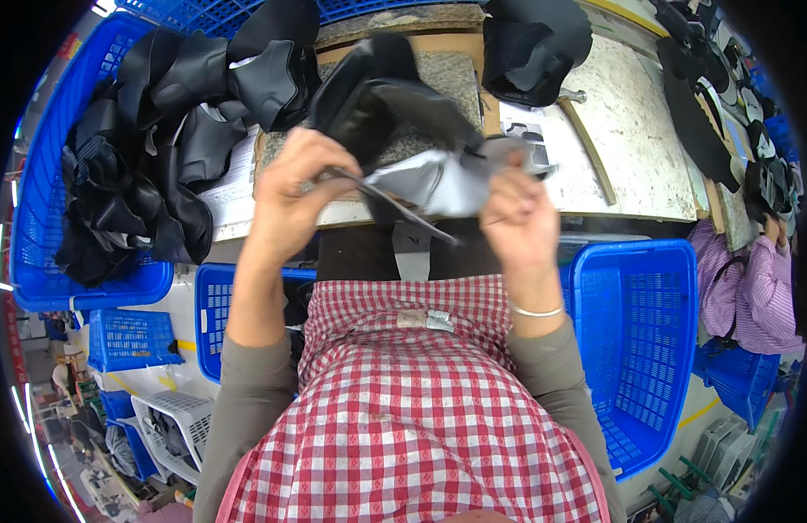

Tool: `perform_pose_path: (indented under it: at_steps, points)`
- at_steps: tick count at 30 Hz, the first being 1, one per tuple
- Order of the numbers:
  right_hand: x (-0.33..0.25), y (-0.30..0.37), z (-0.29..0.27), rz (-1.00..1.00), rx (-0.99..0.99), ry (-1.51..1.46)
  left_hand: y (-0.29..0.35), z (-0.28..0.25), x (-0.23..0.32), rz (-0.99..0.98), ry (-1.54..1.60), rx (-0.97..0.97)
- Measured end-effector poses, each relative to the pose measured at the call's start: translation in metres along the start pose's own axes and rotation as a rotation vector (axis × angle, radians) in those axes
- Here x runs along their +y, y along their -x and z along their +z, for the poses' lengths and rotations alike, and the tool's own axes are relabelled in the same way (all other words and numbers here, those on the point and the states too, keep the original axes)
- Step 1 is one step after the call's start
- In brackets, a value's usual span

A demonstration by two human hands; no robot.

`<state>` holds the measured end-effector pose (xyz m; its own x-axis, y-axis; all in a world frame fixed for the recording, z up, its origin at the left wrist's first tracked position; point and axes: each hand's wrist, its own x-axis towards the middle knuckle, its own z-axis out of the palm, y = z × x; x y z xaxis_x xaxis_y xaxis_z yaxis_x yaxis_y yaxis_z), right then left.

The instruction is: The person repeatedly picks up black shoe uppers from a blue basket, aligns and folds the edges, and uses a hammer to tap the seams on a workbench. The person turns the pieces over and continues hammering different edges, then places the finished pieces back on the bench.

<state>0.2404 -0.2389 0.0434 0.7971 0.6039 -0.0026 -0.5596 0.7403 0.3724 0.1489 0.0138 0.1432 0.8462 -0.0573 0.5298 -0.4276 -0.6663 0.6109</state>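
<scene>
My left hand (306, 179) is closed in a pinch on the edge of a black leather boot upper (421, 109), which hangs over the table's near edge, blurred by motion. The upper's silvery-grey inner side (438, 181) faces me, and a thin dark edge slants down from my left fingers. On the other side my right hand (521, 213) has its fingers curled against the far right part of the same upper; its fingertips are smeared. Beneath the upper lies a speckled stone slab (451, 74).
Black uppers (190, 74) are heaped at the left in a blue basket (37, 209). More uppers (530, 52) stand at the back, beside a hammer (586, 139) on the white table (652, 131). A blue basket (634, 349) stands below right. Another person's checked sleeve (765, 292) shows far right.
</scene>
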Motion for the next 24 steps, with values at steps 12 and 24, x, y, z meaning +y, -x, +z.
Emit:
perform_pose_path:
  at_steps: [12, 24]
  points:
    - [0.030, -0.047, 0.062, -0.795, -1.015, 2.653, -0.025, 0.011, -0.013, 0.001, -0.038, -0.048]
    - [0.001, -0.057, 0.069, -1.032, -0.897, 2.836, -0.065, 0.030, 0.017, 0.108, -0.217, -0.073]
